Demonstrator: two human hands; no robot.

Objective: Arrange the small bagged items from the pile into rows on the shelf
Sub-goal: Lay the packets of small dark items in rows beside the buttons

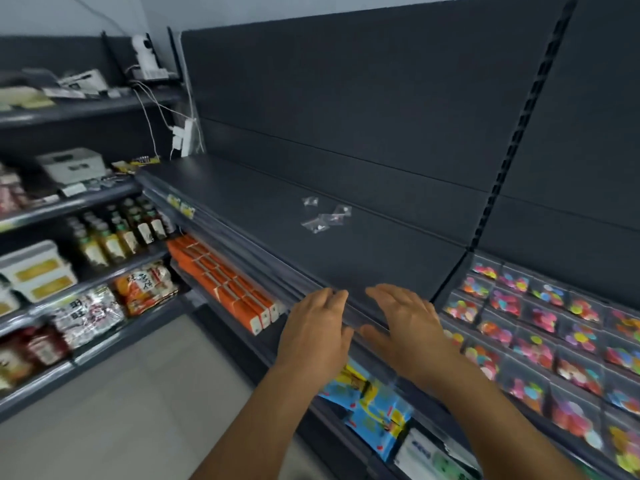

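Observation:
A loose pile of small clear bags [325, 216] lies near the back of the dark grey shelf [249, 209], close to the back panel. One bag sits a little apart at the pile's upper left. My left hand [317, 327] and my right hand [405, 323] hover side by side over the shelf's front edge, palms down, fingers spread, holding nothing. Both hands are well short of the pile.
Packets of coloured discs [547, 327] fill the shelf to the right. Orange boxes [225, 282] and blue bags [374, 407] sit on lower shelves. Bottles [117, 230] and snack packs fill the left rack. A power strip with cables [185, 138] hangs at the back left.

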